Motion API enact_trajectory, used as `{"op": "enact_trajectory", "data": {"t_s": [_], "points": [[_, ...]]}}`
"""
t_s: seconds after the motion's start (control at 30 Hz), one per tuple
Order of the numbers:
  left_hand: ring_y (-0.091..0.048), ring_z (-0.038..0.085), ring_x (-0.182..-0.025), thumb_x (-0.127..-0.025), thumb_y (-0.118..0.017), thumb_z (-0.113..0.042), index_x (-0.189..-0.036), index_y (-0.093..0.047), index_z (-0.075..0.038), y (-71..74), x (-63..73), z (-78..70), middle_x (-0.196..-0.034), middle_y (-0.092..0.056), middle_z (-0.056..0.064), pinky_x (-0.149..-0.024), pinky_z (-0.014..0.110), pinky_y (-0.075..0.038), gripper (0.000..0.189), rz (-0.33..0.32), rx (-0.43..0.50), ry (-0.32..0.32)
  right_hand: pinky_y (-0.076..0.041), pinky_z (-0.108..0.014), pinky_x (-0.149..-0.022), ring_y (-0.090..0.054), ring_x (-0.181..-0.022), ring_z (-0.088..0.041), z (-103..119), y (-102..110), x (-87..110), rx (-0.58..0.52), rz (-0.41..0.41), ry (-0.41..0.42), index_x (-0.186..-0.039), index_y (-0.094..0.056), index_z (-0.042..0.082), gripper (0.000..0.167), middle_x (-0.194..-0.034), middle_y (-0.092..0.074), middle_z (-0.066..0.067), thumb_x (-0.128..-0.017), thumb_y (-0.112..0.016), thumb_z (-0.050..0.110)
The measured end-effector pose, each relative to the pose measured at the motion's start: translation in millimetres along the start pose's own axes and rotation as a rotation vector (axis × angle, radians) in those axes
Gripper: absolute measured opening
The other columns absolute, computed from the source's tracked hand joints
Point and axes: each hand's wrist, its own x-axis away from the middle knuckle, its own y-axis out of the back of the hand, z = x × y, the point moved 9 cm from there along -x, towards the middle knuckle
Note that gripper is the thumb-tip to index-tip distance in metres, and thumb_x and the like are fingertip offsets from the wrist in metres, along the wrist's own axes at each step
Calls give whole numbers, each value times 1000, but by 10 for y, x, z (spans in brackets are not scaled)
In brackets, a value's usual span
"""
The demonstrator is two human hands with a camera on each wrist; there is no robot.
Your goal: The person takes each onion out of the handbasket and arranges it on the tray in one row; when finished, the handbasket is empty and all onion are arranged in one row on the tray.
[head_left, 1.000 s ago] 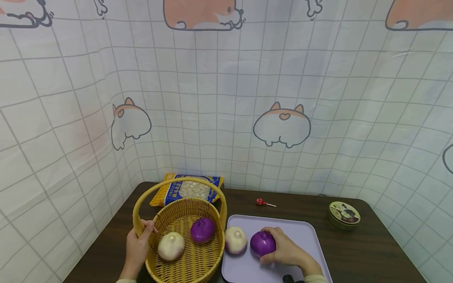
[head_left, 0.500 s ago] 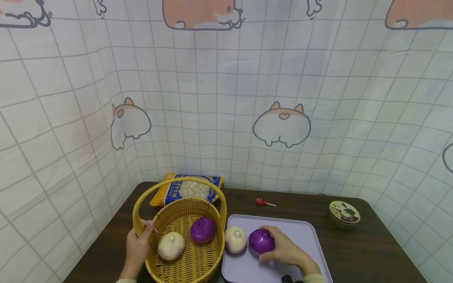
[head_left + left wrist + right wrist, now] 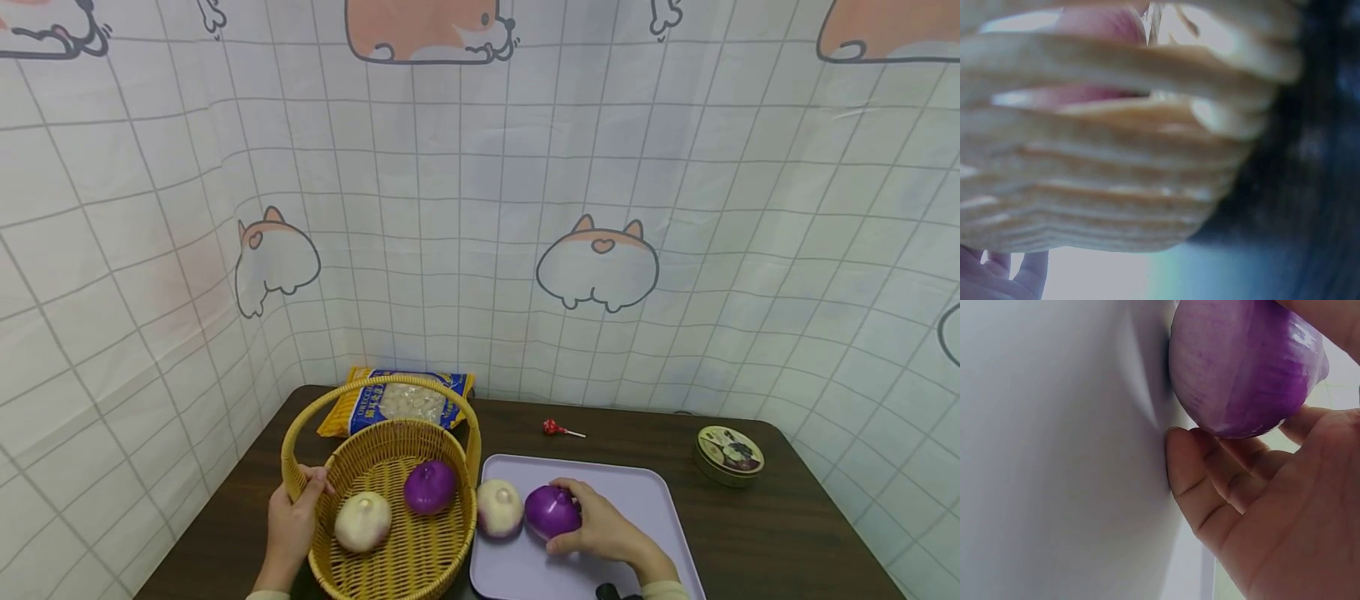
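My left hand [image 3: 292,514] grips the yellow woven basket [image 3: 322,575] at the left foot of its arched handle. Inside the basket lie a whitish onion-shaped vegetable [image 3: 363,522] and a purple onion [image 3: 430,487], apart from each other. My right hand [image 3: 600,521] holds another purple onion [image 3: 551,512] on the lilac tray [image 3: 630,479], thumb on the near side and fingers round the far side. Left of that onion, against the basket's side, sits a second whitish vegetable [image 3: 499,508]. Blurred basket weave [image 3: 1085,150] fills much of the left wrist view.
Behind the basket lies a yellow and blue pasta bag [image 3: 405,402]. A red lollipop [image 3: 553,427] is beyond the tray's far edge. A round green tin [image 3: 727,457] stands at the right on the dark wooden table [image 3: 795,533]. Patterned cloth [image 3: 465,250] hangs behind.
My right hand and its purple onion have shifted slightly left, closer to the whitish vegetable on the tray. The left hand and basket look unmoved.
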Motion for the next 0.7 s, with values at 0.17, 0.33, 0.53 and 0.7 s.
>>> {"op": "enact_trajectory", "data": {"t_s": [0.17, 0.33, 0.53, 0.7], "points": [[-62, 0, -101, -101, -55, -17, -96, -58, 9, 0, 5, 7, -75, -65, 9, -87, 9, -41, 27, 6, -9, 7, -42, -57, -95, -52, -117, -40, 10, 1, 5, 2, 1, 1, -138, -43, -3, 91, -129, -53, -22, -67, -90, 27], [-61, -1, -101, -101, -55, -18, -97, -57, 9, 0, 6, 13, -75, -65, 9, -87, 9, -41, 27, 11, -7, 16, -43, -53, -94, -52, -115, -35, 17, -6, 15, 25, 10, 4, -143, -39, -3, 96, -125, -54, -19, -68, -90, 29], [-61, 0, -101, -101, -55, -16, -96, -57, 9, 0, 3, 13, -75, -65, 9, -87, 9, -41, 26, 10, -2, 14, -42, -54, -94, -52, -116, -35, 13, -11, 21, 37, 19, -2, -146, -36, -2, 100, -126, -54, -20, -68, -89, 31], [-62, 0, -101, -101, -55, -15, -96, -57, 10, -1, -3, 22, -75, -65, 9, -86, 9, -42, 26, 9, 2, 17, -42, -57, -95, -52, -118, -37, 4, -18, 22, 31, 31, 0, -146, -36, -2, 99, -130, -53, -21, -69, -89, 31]]}}
